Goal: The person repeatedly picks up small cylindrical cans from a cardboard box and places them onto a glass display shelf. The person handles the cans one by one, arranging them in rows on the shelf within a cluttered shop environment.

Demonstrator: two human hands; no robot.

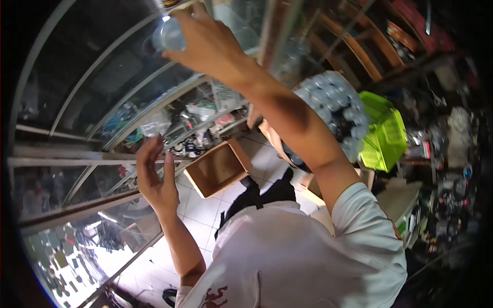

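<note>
Raised high at the top of the head view, my right hand (203,38) is closed round a clear, bluish plastic bottle (172,35). Part of the bottle is hidden behind the fingers. My left hand (156,177) hangs in the air beside the glass-and-metal shelving, holding nothing, its thumb apart from its curved fingers. Just right of it, an empty brown cardboard box (218,169) stands low down near my feet. Under my right forearm sits a large round container heaped with clear plastic bottles (334,100).
Glass shelving (102,163) with metal frames runs along the left, with small packed goods (200,115) on its lower shelves. A bright green plastic basket (382,133) stands right of the bottles. Wooden racks (354,41) and cluttered goods fill the right side. White tiles (197,213) cover the floor.
</note>
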